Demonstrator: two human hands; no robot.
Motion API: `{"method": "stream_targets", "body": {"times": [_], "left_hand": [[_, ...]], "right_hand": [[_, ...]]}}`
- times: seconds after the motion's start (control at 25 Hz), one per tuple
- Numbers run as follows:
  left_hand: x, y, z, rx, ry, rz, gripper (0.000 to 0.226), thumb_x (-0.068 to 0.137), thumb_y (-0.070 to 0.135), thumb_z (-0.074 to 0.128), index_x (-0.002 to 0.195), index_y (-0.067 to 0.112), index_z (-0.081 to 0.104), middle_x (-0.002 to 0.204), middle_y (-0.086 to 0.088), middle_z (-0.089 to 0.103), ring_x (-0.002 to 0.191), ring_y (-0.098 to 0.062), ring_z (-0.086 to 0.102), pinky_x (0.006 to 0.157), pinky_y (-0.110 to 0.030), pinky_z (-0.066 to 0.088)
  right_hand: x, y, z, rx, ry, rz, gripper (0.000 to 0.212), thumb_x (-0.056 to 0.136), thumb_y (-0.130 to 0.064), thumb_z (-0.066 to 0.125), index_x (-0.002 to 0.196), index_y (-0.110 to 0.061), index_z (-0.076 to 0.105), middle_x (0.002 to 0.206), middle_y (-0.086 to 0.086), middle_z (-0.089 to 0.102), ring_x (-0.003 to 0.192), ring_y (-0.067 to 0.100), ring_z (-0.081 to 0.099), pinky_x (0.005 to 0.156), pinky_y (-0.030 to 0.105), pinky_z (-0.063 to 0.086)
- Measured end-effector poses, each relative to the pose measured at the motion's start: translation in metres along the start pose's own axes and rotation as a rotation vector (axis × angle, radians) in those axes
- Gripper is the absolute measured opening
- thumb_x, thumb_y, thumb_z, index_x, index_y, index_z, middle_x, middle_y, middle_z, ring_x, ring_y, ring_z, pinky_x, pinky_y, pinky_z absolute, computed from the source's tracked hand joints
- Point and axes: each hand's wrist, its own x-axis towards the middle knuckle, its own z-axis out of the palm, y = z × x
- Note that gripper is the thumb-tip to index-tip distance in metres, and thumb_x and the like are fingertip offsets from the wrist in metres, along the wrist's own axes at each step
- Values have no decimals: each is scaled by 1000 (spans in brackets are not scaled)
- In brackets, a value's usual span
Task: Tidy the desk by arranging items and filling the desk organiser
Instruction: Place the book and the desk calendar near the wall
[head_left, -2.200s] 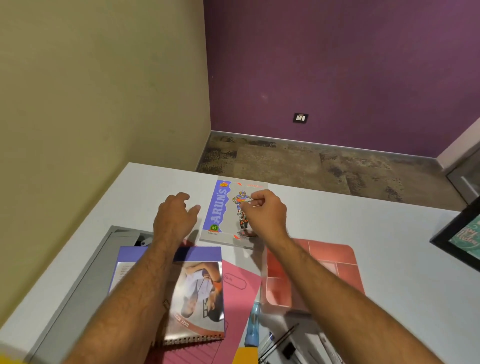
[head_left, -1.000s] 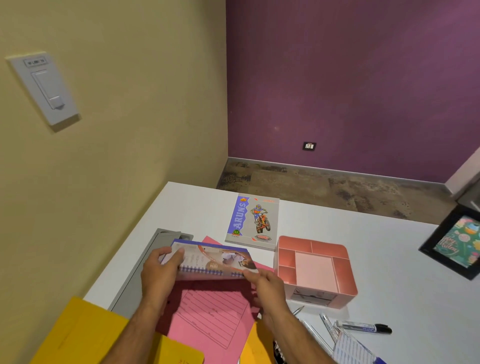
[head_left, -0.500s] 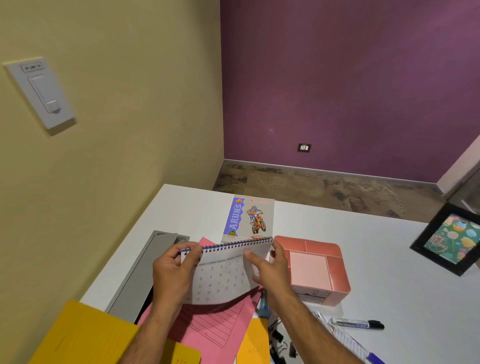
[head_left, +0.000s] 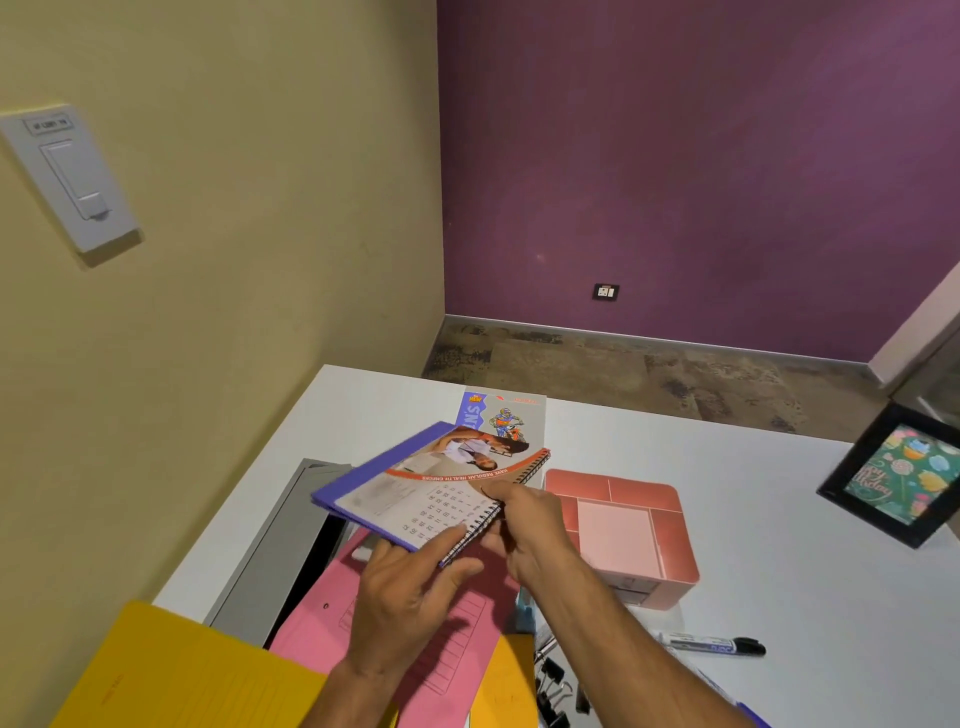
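The spiral-bound desk calendar (head_left: 436, 488) was pinched at its wire binding by the right hand (head_left: 530, 535), thumb on top and fingers curled beneath the near right corner. The left hand (head_left: 410, 587) was held under the near edge, its fingers nearly straight and pressed against the lower leaf, supporting it, not gripping. Between them the calendar was held clear of the desk (head_left: 779, 571), tilted, with its far end over the motorbike-cover notebook (head_left: 511, 415).

Half a second before, the calendar had been held upright with the date grid facing the camera and the binding uppermost. By this moment it had been swung flatter and turned, so that the picture leaf faced up and the binding ran along the right side. It appeared to be folded shut, ready to be laid down, probably on the notebook, which lay flat near the far edge of the desk and had not been shifted.

The pink desk organiser (head_left: 623, 525) stood just right of the hands, and nothing could be seen in its compartments, so the filling was judged not yet begun. The black marker (head_left: 711, 647) and the binder clips (head_left: 553, 686) were left loose at the near edge. The pink folder (head_left: 395, 639) and yellow folder (head_left: 182, 675) lay overlapped beneath the arms, beside a grey tray (head_left: 270, 545) at the left edge. A framed picture (head_left: 898, 475) stood at the right edge.
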Motion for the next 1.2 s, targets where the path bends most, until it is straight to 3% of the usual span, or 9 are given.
{"method": "stream_targets", "body": {"times": [0.16, 0.32, 0.44, 0.56, 0.76, 0.88, 0.96, 1.08, 1.2], "left_hand": [[4, -6, -13, 334, -173, 186, 56, 99, 54, 38, 126, 14, 66, 88, 0, 76, 69, -9, 66, 50, -21, 51], [8, -19, -26, 366, -183, 122, 54, 99, 55, 37, 111, 19, 75, 57, 9, 67, 38, -6, 50, 36, -17, 38], [19, -34, -41, 244, -146, -160, 56, 96, 60, 36, 101, 21, 76, 71, 9, 74, 49, -5, 61, 38, -21, 48], [48, -45, -42, 146, -45, -401, 44, 91, 58, 49, 111, 23, 68, 91, 9, 71, 79, -9, 65, 61, -32, 58], [86, -74, -36, 67, -163, -459, 56, 81, 44, 72, 131, 31, 53, 133, 9, 55, 122, -12, 46, 100, -38, 40], [89, -75, -35, -284, -343, -662, 52, 78, 44, 73, 126, 32, 58, 119, 7, 67, 110, -12, 62, 94, -38, 51], [85, -73, -30, -490, -438, -750, 32, 78, 40, 71, 106, 24, 70, 96, -5, 76, 90, -25, 73, 84, -51, 58], [71, -71, -21, -553, -376, -818, 7, 87, 24, 70, 92, 21, 73, 84, -12, 75, 76, -33, 72, 75, -59, 57], [58, -68, -14, -605, -284, -896, 7, 90, 23, 68, 93, 25, 74, 85, -13, 75, 76, -37, 70, 68, -57, 55]], "right_hand": [[9, -5, -8, -45, 22, -62, 18, 78, 3, 67, 96, 7, 68, 76, 16, 75, 68, 28, 71, 73, 51, 60], [6, -10, -16, -142, 22, -197, 9, 79, 2, 68, 88, 1, 71, 77, 14, 75, 66, 26, 73, 60, 37, 60], [7, -20, -17, -367, 9, -348, 12, 72, -12, 70, 82, -10, 74, 83, 6, 77, 77, 26, 74, 70, 45, 61], [1, -30, -15, -668, -36, -475, 17, 75, -23, 65, 90, -21, 73, 89, -8, 76, 83, 14, 71, 76, 39, 59], [-8, -34, -15, -1000, -72, -600, 13, 87, -25, 58, 93, -16, 67, 88, -1, 71, 80, 17, 66, 71, 33, 53], [-8, -36, -19, -1168, -188, -611, 14, 87, -26, 58, 87, -14, 65, 85, 2, 70, 79, 19, 65, 71, 38, 55], [-8, -36, -23, -1182, -261, -571, 13, 88, -27, 59, 88, -16, 66, 87, 1, 71, 81, 18, 67, 74, 42, 57], [-1, -37, -32, -1170, -258, -570, 15, 84, -34, 67, 93, -22, 67, 94, -3, 71, 87, 14, 65, 79, 42, 57], [0, -40, -44, -1045, -104, -647, 44, 71, -49, 80, 106, -28, 64, 100, -11, 66, 92, 3, 60, 78, 25, 50]]}}
